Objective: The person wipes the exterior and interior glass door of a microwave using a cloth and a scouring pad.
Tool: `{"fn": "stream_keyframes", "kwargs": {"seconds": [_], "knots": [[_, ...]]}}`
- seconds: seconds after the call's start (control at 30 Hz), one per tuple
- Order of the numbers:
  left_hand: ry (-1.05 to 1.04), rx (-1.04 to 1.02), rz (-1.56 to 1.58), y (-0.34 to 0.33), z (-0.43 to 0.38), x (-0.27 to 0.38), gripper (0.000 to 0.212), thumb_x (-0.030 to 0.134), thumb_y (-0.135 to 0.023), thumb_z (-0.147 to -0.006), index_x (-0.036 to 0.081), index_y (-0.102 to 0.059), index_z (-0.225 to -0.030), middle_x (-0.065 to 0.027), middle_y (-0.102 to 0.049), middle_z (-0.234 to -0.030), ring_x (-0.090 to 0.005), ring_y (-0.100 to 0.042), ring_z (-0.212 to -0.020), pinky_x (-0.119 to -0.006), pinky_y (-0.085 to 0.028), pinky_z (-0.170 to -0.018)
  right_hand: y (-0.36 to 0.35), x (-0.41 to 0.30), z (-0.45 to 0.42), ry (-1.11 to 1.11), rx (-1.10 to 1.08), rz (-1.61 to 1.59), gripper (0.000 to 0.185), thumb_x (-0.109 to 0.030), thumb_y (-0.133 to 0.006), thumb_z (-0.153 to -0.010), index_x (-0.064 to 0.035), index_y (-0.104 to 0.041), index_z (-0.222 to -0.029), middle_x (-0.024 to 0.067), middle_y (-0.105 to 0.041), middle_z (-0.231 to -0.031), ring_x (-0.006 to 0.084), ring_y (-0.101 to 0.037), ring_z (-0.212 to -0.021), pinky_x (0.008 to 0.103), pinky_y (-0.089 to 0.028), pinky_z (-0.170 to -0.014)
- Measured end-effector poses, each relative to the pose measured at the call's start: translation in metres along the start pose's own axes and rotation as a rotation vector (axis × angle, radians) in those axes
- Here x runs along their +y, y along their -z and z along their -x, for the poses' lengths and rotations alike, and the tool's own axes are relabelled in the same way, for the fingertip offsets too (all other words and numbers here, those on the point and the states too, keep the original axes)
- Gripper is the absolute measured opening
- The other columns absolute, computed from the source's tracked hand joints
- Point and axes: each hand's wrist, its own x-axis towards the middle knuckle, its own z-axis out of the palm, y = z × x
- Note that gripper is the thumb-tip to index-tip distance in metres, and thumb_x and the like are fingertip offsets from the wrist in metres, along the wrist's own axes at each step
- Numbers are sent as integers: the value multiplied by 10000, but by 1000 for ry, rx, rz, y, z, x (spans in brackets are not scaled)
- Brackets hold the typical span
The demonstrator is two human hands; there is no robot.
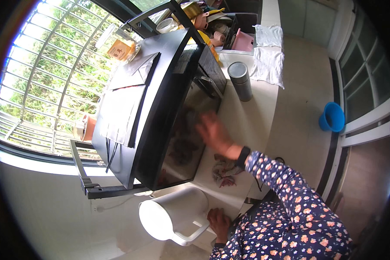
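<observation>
My right hand, motion-blurred with its fingers extended, is at the dark glass door of a black countertop oven; whether it touches the glass is unclear. No held object shows in it. A crumpled, patterned cloth lies on the pale counter below that wrist. My left hand rests at the counter's near edge, fingers slightly curled, close beside the handle of a large white pitcher. Contact with the handle cannot be told. A grey lidded bottle stands beyond the oven's far end.
A dark metal rack frame surrounds the oven, with flat pouches and a labelled jar on top. White cloths lie over the counter edge near a pink container. A blue bucket stands on the floor.
</observation>
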Motion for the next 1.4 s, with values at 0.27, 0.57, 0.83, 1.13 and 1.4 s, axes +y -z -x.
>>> {"fn": "stream_keyframes", "kwargs": {"seconds": [0.27, 0.57, 0.83, 1.13, 1.4], "knots": [[44, 2, 54, 3, -2, 2, 330, 136, -589, -717, 95, -607, -1045, -126, -535, -1110, -344, -484, -1083, -492, -378, -932, -12, 72, -2, -284, 199, 24, 319, -117, -580, -835, 23, -514, -1114, 265, -534, -1053, 453, -521, -949, 487, -444, -796], [19, 27, 67, 3, -6, 6, 316, 122, -572, -714, 88, -607, -1027, -124, -541, -1085, -340, -490, -1066, -482, -382, -922, -48, 15, 97, -73, -138, 206, 348, -175, -571, -826, 53, -517, -1083, 260, -538, -1064, 409, -526, -984, 489, -426, -858], [24, 24, 39, 2, -4, 4, 319, 100, -568, -719, 93, -608, -1035, -118, -543, -1087, -330, -494, -1066, -471, -382, -921, -20, 25, 47, -267, -208, 50, 405, -218, -575, -850, 35, -514, -1159, 268, -548, -1101, 416, -541, -1008, 466, -439, -880], [19, -7, 52, 0, -3, 2, 323, 174, -562, -742, 101, -608, -1053, -121, -540, -1113, -334, -486, -1093, -485, -356, -945, -30, 24, 58, -139, -167, 264, 394, -231, -588, -831, 40, -539, -1113, 277, -552, -1095, 416, -546, -1016, 479, -436, -883], [42, -6, 52, 3, -7, 7, 329, 164, -562, -735, 102, -606, -1055, -124, -541, -1104, -336, -491, -1072, -480, -372, -929, -26, 26, 65, 20, -377, 213, 390, -240, -567, -856, 57, -532, -1106, 266, -551, -1069, 417, -525, -1044, 480, -414, -910]]}}
